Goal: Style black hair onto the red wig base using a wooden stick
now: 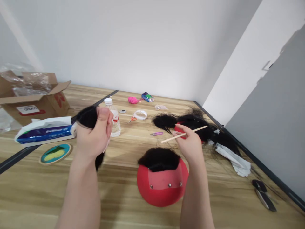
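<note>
My left hand (96,135) is closed around a bundle of black hair (87,117), raised above the table; hair shows above the fist and below it. In my right hand (189,141) a thin pale wooden stick (200,128) is pinched between thumb and fingers, slanting up to the right. Below and between my hands sits a red dome-shaped form (159,195). A patch of short black hair (159,159) covers its top, and a pink strip (164,178) with several metal pins lies across its front.
Loose long black hair (195,122) lies at the right beside a white crumpled cloth (234,159) and a black-handled tool (264,195). A water bottle (115,122), tissue pack (47,130), embroidery hoop (56,153) and cardboard box (51,103) stand left. Purple snips (156,134) and orange-handled scissors (132,119) lie mid-table.
</note>
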Demonstrator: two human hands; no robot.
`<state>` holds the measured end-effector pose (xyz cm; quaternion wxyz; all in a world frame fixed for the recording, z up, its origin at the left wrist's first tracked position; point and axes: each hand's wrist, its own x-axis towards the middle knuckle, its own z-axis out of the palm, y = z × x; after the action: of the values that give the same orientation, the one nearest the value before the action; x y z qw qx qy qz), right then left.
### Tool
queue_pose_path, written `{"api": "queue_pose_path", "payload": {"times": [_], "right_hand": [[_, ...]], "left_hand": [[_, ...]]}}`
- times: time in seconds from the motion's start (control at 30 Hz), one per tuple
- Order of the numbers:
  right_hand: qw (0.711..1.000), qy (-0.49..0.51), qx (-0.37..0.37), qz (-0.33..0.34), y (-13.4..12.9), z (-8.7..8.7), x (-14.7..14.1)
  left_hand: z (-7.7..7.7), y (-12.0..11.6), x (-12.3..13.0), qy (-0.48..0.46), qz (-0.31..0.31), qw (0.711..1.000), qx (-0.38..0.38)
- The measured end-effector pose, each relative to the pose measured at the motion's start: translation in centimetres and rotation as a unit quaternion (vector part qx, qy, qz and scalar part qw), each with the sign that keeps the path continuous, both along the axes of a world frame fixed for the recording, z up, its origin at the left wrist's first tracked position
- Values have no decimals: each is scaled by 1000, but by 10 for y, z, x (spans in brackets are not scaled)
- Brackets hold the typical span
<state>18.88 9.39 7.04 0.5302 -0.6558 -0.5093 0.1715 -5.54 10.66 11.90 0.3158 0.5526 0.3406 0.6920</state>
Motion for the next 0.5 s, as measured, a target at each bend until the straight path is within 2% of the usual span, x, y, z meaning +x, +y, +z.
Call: {"api": "queue_pose_path", "payload": {"times": [0.1,0.2,0.3,0.5], "right_hand": [[999,34,17,14,-9,12,-6],[993,83,29,75,-14,19,-19],[986,98,34,127,-17,21,-29],[989,63,39,125,-18,22,-37]], "left_hand": [[-1,3,0,28,8,999,-16],[2,2,0,30,-4,999,-43],[5,2,-3,12,-5,999,-38],[4,8,-11,-5,-10,1000,-12]]}}
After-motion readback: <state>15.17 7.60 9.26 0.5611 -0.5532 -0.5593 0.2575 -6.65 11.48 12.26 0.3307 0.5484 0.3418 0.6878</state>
